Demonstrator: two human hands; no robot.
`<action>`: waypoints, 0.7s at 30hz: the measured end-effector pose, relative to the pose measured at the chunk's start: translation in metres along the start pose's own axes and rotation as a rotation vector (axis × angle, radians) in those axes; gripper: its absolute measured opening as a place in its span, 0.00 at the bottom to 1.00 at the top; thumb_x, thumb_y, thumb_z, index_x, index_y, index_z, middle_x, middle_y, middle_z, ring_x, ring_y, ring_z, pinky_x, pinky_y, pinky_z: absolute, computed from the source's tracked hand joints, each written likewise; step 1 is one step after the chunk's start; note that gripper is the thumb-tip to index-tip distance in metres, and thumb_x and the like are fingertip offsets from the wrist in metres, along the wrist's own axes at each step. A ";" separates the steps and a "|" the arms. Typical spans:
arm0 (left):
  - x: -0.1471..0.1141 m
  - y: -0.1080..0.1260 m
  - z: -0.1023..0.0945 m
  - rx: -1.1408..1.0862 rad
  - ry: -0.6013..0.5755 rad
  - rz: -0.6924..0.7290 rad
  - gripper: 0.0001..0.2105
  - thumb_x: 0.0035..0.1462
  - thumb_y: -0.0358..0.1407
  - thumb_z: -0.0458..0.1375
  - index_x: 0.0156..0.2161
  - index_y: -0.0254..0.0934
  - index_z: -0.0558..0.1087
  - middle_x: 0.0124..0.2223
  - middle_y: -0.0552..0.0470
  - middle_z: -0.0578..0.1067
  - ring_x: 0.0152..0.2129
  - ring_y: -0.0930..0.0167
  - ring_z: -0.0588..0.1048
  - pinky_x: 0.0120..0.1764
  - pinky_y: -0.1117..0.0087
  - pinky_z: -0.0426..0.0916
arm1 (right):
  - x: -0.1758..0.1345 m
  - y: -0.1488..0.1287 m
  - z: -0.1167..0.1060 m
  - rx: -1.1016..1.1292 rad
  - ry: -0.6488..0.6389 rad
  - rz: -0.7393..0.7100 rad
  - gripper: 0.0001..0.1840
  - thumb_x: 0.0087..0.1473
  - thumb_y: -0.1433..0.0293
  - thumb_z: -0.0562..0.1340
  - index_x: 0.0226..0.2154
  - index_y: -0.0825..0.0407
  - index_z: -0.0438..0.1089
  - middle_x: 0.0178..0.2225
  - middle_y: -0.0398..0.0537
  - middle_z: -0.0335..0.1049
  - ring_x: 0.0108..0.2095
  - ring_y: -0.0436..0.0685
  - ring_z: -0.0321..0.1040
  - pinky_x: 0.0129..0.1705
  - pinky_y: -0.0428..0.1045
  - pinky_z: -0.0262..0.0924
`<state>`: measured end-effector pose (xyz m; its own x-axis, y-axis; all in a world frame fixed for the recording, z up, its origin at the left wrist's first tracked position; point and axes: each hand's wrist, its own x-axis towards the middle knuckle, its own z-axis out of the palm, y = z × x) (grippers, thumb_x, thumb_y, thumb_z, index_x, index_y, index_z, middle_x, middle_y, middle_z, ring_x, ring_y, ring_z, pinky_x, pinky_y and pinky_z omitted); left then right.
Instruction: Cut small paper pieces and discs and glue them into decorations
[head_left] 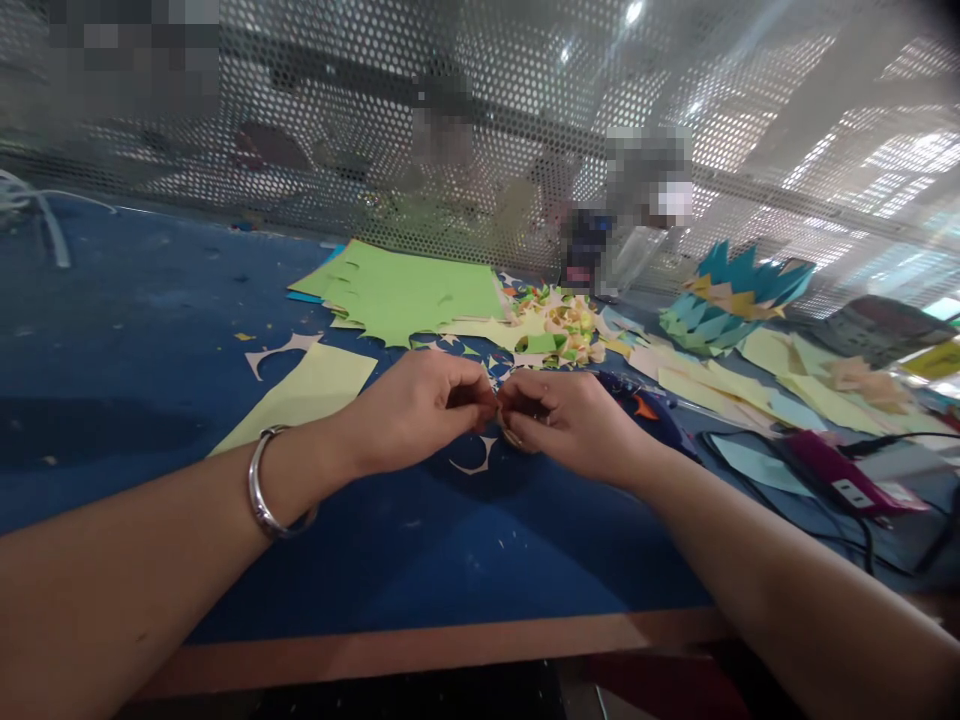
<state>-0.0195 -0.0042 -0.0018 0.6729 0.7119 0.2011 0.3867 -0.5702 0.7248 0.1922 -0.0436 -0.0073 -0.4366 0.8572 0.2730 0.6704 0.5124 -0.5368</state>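
My left hand and my right hand meet above the middle of the table, thumbs and fingers pinched together. A small pale paper piece shows under the right fingertips; most of it is hidden. The left fingertips touch at the same spot, and both hands appear to grip the piece. Just below them lies a thin curved paper scrap. A pale yellow paper sheet lies beside my left wrist, which wears a silver bangle.
Green paper sheets are stacked behind the hands, beside a heap of small cut paper pieces. At right stand a teal-and-yellow folded paper ring and a magenta power strip with black cables. A perforated metal screen borders the back.
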 end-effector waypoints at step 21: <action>0.004 0.004 -0.008 -0.098 -0.018 -0.088 0.07 0.59 0.35 0.58 0.34 0.38 0.77 0.31 0.53 0.80 0.29 0.70 0.77 0.33 0.70 0.69 | 0.004 -0.004 -0.015 -0.020 -0.028 0.020 0.04 0.60 0.74 0.60 0.34 0.51 0.71 0.28 0.42 0.72 0.28 0.49 0.65 0.31 0.46 0.55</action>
<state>-0.0208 -0.0001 0.0072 0.6506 0.7495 0.1224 0.3817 -0.4621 0.8005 0.1970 -0.0414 0.0078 -0.4393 0.8657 0.2398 0.6907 0.4962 -0.5260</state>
